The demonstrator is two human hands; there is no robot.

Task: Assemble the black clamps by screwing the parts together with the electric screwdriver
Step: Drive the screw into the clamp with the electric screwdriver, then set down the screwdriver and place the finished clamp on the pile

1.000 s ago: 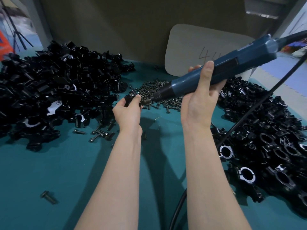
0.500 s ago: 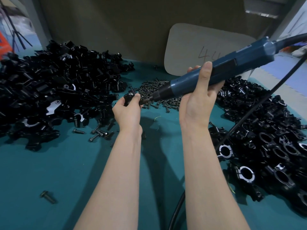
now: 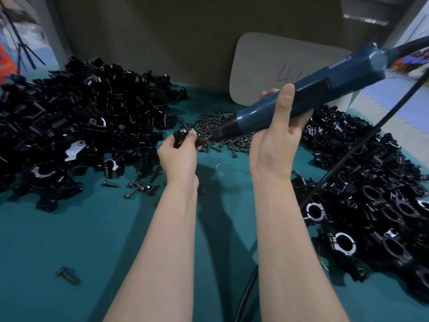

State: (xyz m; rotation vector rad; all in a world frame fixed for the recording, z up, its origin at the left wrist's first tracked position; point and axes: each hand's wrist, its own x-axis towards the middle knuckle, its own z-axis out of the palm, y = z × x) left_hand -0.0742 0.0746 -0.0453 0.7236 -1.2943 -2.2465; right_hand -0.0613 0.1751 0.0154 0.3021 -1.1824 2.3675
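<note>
Head view: clamp is pinched steady by left grip. By right grip the screwdriver is clasped, tip aimed into the clamp.

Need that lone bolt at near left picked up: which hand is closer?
Left. The left hand, holding a clamp, is beyond and right of the bolt; the right hand, gripping the screwdriver, is farther right.

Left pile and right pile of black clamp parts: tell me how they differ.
The left pile holds loose halves with open half-round cut-outs; the right pile holds closed rings with bright bores. A black cord crosses the right pile, none the left pile. Both are black, on the teal table.
</note>
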